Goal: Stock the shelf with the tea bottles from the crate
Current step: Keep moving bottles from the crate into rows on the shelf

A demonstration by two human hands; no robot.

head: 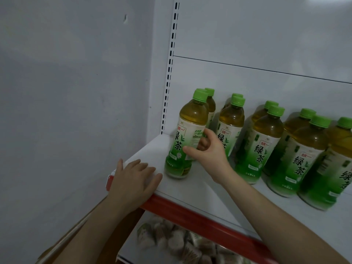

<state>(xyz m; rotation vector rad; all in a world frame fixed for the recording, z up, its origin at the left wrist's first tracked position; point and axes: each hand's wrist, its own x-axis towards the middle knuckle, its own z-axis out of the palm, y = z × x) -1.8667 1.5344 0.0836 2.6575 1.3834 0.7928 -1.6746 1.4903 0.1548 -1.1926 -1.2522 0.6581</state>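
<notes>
On the lower level, nearest the viewer, blurred packets point(182, 242) lay below the red front rail point(200, 218) of the shelf point(190, 190); the crate was not in view. The left hand point(133, 183) rested palm down on the near left corner of the shelf, its fingers straight and spread, holding nothing. Just beyond it and to the right, the right hand point(207, 149) held the tea bottle point(185, 130) at mid-height, with the thumb laid across the front of the label point(179, 147) and the fingers curled round the right side. The grasp appeared light rather than firm. The tea bottle stood upright on the shelf at the left end of the front row, apart from the left hand. It was full and sealed by a green cap point(200, 95), so it was judged moderately heavy, with its weight carried low. The thin plastic wall was judged likely to yield under a hard squeeze, and the glossy label to offer limited friction. The recommended hold was therefore round the labelled waist, thumb opposing fingers, and not at the cap or the narrow shoulder. A tall body on a small base was judged liable to tip if pushed high up. To the right, the other tea bottles point(264, 141) stood in pairs, front and back, running off the right edge. Farthest away stood the white back panel point(266, 88), with the slotted upright point(169, 73) at its left.
</notes>
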